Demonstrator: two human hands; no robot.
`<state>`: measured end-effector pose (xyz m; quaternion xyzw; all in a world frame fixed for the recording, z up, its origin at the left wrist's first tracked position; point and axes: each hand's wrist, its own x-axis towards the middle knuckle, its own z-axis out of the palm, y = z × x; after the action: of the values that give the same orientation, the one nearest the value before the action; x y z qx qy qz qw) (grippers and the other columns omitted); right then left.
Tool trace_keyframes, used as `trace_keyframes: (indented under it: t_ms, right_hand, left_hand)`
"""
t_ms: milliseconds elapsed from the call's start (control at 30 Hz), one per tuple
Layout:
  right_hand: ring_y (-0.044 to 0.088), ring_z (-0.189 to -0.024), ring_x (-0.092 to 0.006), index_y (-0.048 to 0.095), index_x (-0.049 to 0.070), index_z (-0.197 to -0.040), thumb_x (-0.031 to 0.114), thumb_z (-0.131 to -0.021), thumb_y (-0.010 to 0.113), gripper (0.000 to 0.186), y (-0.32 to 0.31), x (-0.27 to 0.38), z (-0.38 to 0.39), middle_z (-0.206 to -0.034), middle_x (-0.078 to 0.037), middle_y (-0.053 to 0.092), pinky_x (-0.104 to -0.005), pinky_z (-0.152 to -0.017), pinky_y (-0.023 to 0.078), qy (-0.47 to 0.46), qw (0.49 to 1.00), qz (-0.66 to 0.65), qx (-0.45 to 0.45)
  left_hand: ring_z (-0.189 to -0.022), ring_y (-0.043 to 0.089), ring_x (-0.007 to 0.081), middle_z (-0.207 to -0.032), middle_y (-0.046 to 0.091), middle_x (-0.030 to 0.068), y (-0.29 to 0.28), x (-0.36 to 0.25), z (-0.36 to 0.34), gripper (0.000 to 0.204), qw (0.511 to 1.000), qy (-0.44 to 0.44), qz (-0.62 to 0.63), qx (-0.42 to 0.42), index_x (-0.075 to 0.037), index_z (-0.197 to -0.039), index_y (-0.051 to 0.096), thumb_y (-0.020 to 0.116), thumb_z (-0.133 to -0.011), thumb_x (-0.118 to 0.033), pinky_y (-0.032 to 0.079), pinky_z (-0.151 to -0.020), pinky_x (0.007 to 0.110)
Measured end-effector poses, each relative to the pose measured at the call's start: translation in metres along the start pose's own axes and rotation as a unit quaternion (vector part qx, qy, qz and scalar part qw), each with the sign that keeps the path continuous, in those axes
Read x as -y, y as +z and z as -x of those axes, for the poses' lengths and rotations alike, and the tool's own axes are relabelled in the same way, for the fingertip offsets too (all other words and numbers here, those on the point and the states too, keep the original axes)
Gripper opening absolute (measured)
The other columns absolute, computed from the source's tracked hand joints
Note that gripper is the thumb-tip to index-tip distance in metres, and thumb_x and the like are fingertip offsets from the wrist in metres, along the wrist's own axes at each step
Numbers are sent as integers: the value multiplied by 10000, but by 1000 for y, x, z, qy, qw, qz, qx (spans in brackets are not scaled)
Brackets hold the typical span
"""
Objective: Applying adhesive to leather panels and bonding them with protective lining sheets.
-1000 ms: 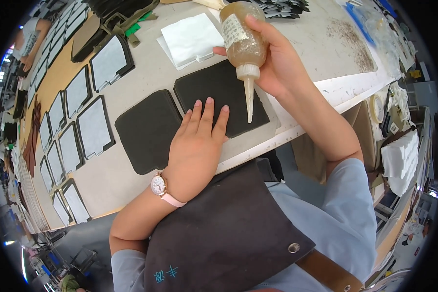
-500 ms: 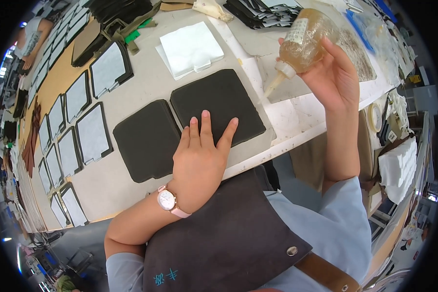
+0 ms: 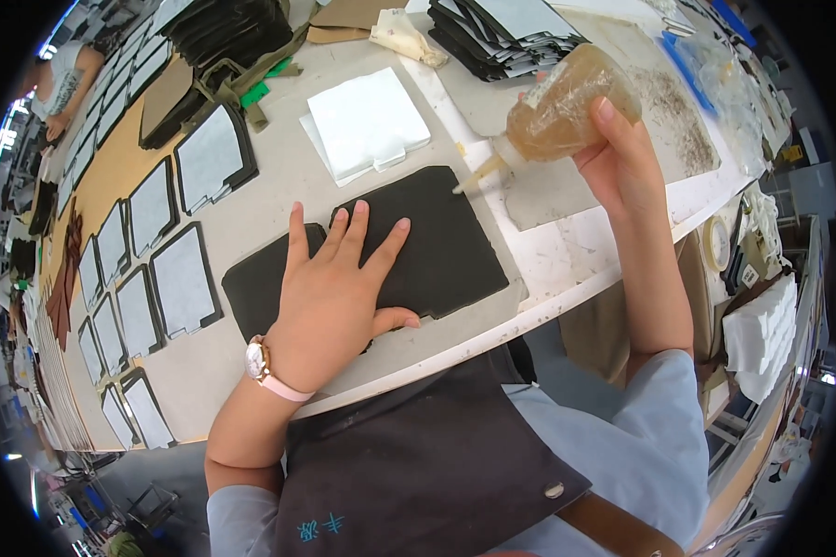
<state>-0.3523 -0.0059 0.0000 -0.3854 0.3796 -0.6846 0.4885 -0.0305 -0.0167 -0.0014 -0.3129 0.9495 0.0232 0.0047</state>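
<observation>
My left hand lies with fingers spread over two dark flat panels. Its fingertips rest on the right dark panel, while the palm covers much of the left dark panel. In my right hand is a clear squeeze bottle of amber liquid, tipped so its narrow nozzle points down and left. The nozzle tip is at the upper right edge of the right panel; whether it touches cannot be made out. Just beyond the panels lies a small stack of white sheets.
Rows of dark-edged pale panels cover the table's left side. A dark stack and a fanned pile of panels stand at the back. Clear plastic bags lie far right. Another person's hand shows at far left.
The squeeze bottle has moved down and left, its nozzle now at the right panel's edge. My left hand has shifted left and spread its fingers and thumb wider.
</observation>
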Motion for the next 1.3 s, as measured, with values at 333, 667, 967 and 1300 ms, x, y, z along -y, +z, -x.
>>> trace_keyframes:
  t_ms: [333,667,967,1300]
  right_hand:
    - [560,-1139,-183,384,44,-1379,194,-851,776,675,2,-17,-15,-1229,-75,548,-363,-970,486,-20,999,30,20]
    - [587,-1206,-260,462,17,-1354,305,-913,715,584,-20,-4,-12,-1283,-152,586,-426,-1009,502,63,982,-172,-53]
    - [585,-1103,-174,430,36,-1311,232,-875,764,584,1,-12,-12,-1167,-75,578,-363,-964,491,-24,999,30,-12]
    - [601,-1086,-170,425,26,-1314,245,-863,778,613,1,-17,-10,-1181,-88,587,-347,-941,503,-15,999,39,-28]
  left_hand:
    - [-1179,609,412,-1297,568,320,3,-8,-8,896,999,-6,-24,-20,-171,-1423,522,682,-693,-666,122,-1180,616]
    - [-1135,629,422,-1268,581,328,3,-6,-4,894,999,0,-13,-44,-159,-1405,539,692,-679,-657,181,-1172,603]
    - [-1197,601,395,-1342,540,313,0,-4,-2,885,1000,-6,-11,-17,-179,-1459,475,654,-741,-665,212,-1169,566]
    - [-1192,597,406,-1324,548,318,2,-4,-1,876,999,-5,1,-34,-158,-1431,505,686,-721,-639,283,-1144,547]
